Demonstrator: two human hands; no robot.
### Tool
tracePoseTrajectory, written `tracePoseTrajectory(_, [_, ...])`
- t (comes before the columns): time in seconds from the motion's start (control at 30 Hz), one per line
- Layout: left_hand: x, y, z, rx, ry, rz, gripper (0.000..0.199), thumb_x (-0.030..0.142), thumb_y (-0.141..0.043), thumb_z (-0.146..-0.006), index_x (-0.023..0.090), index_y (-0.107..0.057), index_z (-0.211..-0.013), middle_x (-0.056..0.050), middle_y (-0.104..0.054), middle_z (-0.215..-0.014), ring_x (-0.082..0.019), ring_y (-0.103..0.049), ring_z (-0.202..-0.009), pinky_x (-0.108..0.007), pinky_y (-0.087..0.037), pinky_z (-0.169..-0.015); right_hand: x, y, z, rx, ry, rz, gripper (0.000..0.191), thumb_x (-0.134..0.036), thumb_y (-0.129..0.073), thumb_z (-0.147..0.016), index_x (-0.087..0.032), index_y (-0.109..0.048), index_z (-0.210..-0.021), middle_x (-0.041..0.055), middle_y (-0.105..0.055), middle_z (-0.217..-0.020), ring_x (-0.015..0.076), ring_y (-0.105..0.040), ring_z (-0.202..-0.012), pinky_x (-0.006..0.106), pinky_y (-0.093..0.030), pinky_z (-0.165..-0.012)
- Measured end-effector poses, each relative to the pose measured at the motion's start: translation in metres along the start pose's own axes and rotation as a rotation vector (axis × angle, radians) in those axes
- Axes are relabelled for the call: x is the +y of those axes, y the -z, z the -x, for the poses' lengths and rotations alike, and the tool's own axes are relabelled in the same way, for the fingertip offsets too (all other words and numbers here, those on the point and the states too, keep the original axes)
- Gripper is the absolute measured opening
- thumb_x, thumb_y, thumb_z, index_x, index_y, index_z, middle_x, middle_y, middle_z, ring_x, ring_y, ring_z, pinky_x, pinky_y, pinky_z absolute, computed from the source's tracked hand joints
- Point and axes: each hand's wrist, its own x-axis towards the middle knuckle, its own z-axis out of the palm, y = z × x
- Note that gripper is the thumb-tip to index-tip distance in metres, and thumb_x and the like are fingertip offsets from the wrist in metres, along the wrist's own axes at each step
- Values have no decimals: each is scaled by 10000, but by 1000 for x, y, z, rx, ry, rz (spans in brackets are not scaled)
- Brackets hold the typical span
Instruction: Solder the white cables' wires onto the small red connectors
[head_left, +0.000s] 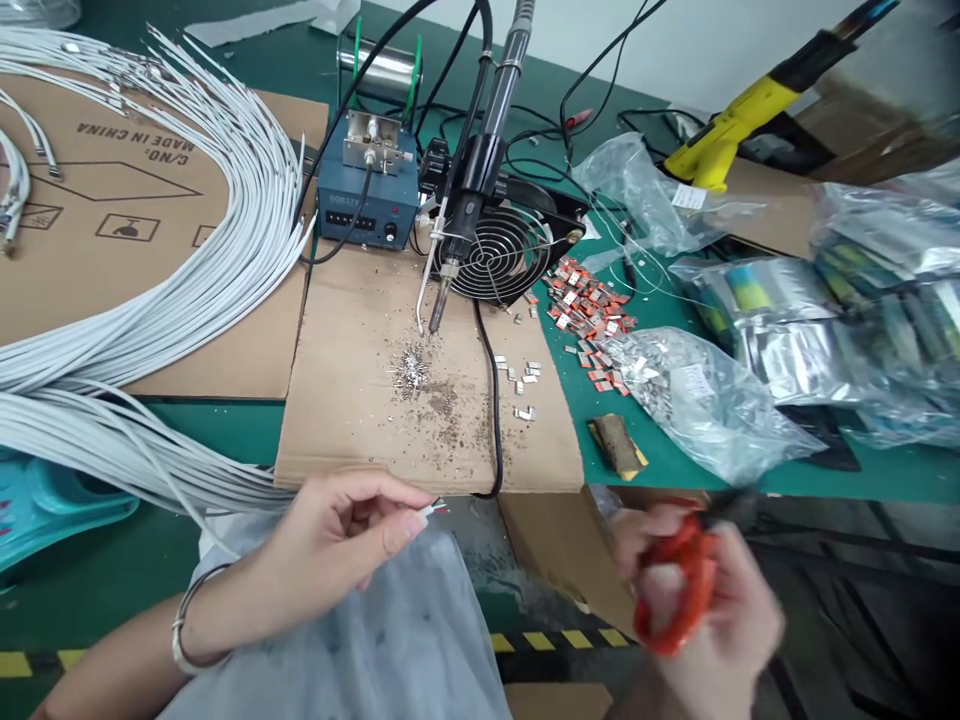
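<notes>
My left hand [360, 530], low in the centre, pinches the end of a white cable [429, 509] between thumb and forefinger; thin wires, one of them red, stick out of its tip. At the lower right my right hand [720, 610] is wrapped round a red-handled tool [679, 585], blurred by motion, with a dark tip. The two hands are well apart, both in front of the bench edge. Above them a soldering iron [450, 270] hangs in its holder, tip down over a cardboard sheet [345, 400] with a small heap of metal bits [412, 370].
A thick bundle of white cables [255, 200] curves along the left. Behind stand a blue control box [367, 205] and a round fan [499, 255]. Orange connector pieces [589, 300], plastic bags [697, 400] and a yellow tool [727, 125] lie on the right. A black cord [495, 420] crosses the cardboard.
</notes>
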Motion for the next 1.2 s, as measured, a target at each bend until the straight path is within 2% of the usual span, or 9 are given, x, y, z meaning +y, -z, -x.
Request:
tracePoseTrajectory(0.07, [0, 0, 0, 2, -24, 12, 220, 300, -577, -815, 160, -678, -952, 33, -510, -591, -1, -354, -391, -137, -287, -399, 0, -5, 12, -323, -18, 64, 122, -261, -557, -797, -204, -463, -850, -27, -428, -624, 98, -397, -489, 193, -326, -421])
tracePoseTrajectory(0.13, [-1, 0, 0, 19, -71, -1, 216, 285, -575, -823, 200, -687, -987, 26, -539, -653, 9, -341, -393, -138, -280, -396, -1, -11, 19, -564, -5, 170, 69, -215, -527, -805, -200, -461, -820, -20, -441, -636, 98, -405, -499, 190, -343, -437])
tracePoseTrajectory(0.23, [0, 1, 0, 15, -105, -36, 222, 272, -556, -839, 226, -690, -1010, 14, -555, -720, 10, -333, -411, -141, -261, -385, -7, -22, 21, -731, 47, 283, 49, -188, -505, -783, -187, -461, -762, -10, -472, -630, 110, -433, -540, 203, -375, -499])
tracePoseTrajectory(0.33, [0, 1, -1, -1, -103, -49, 231, 278, -550, -842, 210, -691, -1011, 2, -548, -726, -13, -356, -459, -144, -259, -391, -14, -31, 19, -784, 84, 324, 48, -177, -493, -767, -195, -448, -767, -25, -479, -614, 106, -428, -547, 185, -365, -504])
tracePoseTrajectory(0.47, [0, 1, -2, -5, -126, -86, 232, 281, -548, -845, 206, -694, -1009, -4, -524, -709, -43, -399, -540, -151, -296, -451, -21, -36, 18, -771, 79, 349, 63, -177, -480, -768, -205, -441, -810, -34, -496, -631, 103, -428, -566, 180, -368, -531])
tracePoseTrajectory(0.7, [0, 4, -1, -3, -206, -278, 234, 244, -533, -853, 187, -698, -1009, 7, -448, -639, -63, -400, -597, -167, -308, -526, -19, -32, 20, -855, -21, 354, 27, -194, -477, -803, -195, -473, -830, -14, -505, -658, 117, -431, -589, 195, -386, -547])
tracePoseTrajectory(0.93, [-1, 7, 0, 7, -219, -398, 241, 245, -515, -864, 210, -691, -1024, 18, -410, -627, -62, -396, -590, -167, -305, -526, -17, -31, 20, -902, -8, 366, 40, -220, -465, -844, -200, -477, -876, -7, -517, -667, 125, -452, -601, 192, -408, -544])
tracePoseTrajectory(1.2, [1, 10, -4, 15, -259, -297, 218, 220, -536, -848, 178, -704, -980, 17, -432, -625, -46, -403, -557, -152, -304, -491, -15, -37, 14, -894, -21, 356, 20, -185, -461, -844, -199, -472, -854, -18, -512, -653, 119, -449, -584, 201, -402, -557])
